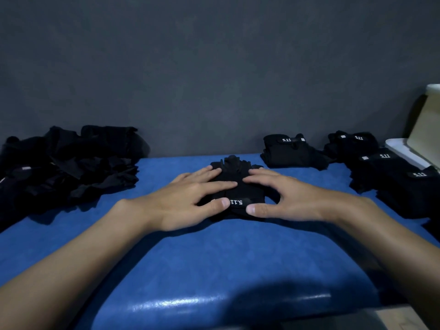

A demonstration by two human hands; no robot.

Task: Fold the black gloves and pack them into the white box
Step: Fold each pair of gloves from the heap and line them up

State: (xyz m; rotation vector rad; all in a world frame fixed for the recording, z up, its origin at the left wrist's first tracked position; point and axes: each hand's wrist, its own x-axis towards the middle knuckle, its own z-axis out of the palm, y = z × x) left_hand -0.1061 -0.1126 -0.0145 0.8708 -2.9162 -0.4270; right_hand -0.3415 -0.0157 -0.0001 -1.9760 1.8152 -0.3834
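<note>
A pair of black fingerless gloves (234, 173) with a white "5.11" label lies in the middle of the blue table (214, 253). My left hand (190, 198) rests flat on the gloves' left side, fingers straight, thumb at the label. From the right, my right hand (281, 198) presses on the gloves with spread fingers, its thumb beside the label. The white box (400, 148) stands at the far right edge with its lid raised, mostly cut off by the frame.
A loose heap of unfolded black gloves (66, 167) fills the back left. Folded glove stacks sit at the back right (292, 151) and along the right side (392, 177). A grey wall closes the table's far edge.
</note>
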